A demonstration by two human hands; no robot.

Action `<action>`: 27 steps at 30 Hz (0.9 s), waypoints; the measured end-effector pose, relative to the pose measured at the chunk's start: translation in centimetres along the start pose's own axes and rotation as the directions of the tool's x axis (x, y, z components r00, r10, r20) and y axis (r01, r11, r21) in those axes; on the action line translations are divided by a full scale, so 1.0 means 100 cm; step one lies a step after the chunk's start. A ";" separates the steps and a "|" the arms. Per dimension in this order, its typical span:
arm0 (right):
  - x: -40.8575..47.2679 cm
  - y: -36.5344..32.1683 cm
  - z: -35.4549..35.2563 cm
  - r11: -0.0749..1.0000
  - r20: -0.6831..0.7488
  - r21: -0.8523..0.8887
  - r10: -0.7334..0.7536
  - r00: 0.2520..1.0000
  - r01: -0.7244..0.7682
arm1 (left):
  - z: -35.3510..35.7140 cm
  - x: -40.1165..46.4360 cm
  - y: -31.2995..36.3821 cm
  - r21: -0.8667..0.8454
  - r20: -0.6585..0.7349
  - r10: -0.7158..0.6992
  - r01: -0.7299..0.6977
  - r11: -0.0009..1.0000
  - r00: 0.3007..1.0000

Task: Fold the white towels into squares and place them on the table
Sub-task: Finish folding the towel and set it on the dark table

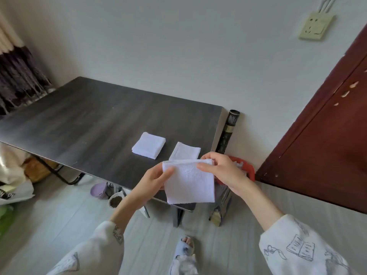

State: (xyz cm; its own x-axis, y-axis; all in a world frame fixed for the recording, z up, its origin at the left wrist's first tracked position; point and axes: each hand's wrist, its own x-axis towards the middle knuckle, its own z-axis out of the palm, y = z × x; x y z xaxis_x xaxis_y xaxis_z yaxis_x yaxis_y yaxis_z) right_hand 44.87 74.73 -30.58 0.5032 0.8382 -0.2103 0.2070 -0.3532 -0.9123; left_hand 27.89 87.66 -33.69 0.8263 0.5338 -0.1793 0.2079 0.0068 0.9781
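Three white towels are showing in my feed, and I am working down from the biggest thing. The dark desk is lying along the pale wall, its far edge running close against it, and its left and middle stretches are offering wide bare room. Its near-right corner is poking out just beneath the held towel, which is hanging above that corner and reaching past the desk's front edge over the grey floor. To the right, a dark red door is closing that side in, and a tall black tube is leaning in the gap between the desk's right edge and the wall. A red item is sitting low behind the right hand.

The left hand is pinching the held towel's left edge, thumb over the front. The right hand is gripping the upper-right corner, fingers curled round the fold. Both hands are clamped on this one towel.

On the desk, a folded square towel is lying flat, well inside the edges. A second folded towel is lying just beside it to the right, apart from it, its near edge hidden behind the held towel.
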 end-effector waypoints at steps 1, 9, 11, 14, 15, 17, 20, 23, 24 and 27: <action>0.021 0.002 -0.002 0.998 0.009 0.060 0.034 0.999 -0.035 | -0.006 0.017 0.001 0.010 -0.007 -0.004 0.004 1.000 1.000; 0.152 0.029 -0.016 0.858 0.127 0.392 0.307 0.943 -0.332 | -0.041 0.152 0.000 0.111 0.009 -0.180 0.178 0.978 0.984; 0.173 0.038 -0.016 0.812 0.134 0.418 0.389 0.911 -0.408 | -0.046 0.177 -0.010 0.122 0.024 -0.251 0.246 0.961 0.968; 0.196 0.056 -0.013 0.712 0.184 0.481 0.488 0.853 -0.511 | -0.049 0.210 -0.031 0.104 0.050 -0.367 0.360 0.927 0.929; 0.198 0.061 -0.012 0.689 0.202 0.487 0.509 0.837 -0.536 | -0.049 0.214 -0.036 0.102 0.059 -0.387 0.380 0.919 0.920; 0.212 0.075 -0.009 0.628 0.219 0.512 0.564 0.796 -0.586 | -0.051 0.233 -0.052 0.119 0.101 -0.421 0.409 0.905 0.901; 0.228 0.095 -0.001 0.512 0.201 0.588 0.657 0.727 -0.626 | -0.054 0.260 -0.072 0.177 0.145 -0.475 0.449 0.876 0.868; 0.243 0.108 0.005 0.462 0.156 0.620 0.720 0.677 -0.634 | -0.057 0.287 -0.088 0.246 0.173 -0.512 0.466 0.850 0.842; 0.247 0.111 0.007 0.461 0.135 0.619 0.736 0.664 -0.636 | -0.057 0.296 -0.092 0.269 0.185 -0.523 0.469 0.841 0.832; 0.263 0.122 0.009 0.487 0.057 0.589 0.771 0.634 -0.645 | -0.057 0.320 -0.103 0.312 0.205 -0.554 0.482 0.819 0.807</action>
State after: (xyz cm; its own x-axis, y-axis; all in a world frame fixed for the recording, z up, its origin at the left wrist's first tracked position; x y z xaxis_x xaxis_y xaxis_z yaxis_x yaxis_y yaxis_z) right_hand 59.86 92.80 -47.51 0.4309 0.2826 -0.8570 -0.7181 -0.4678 -0.5153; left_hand 49.21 109.45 -48.89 0.6591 0.2540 -0.7079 0.7321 -0.0011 0.6812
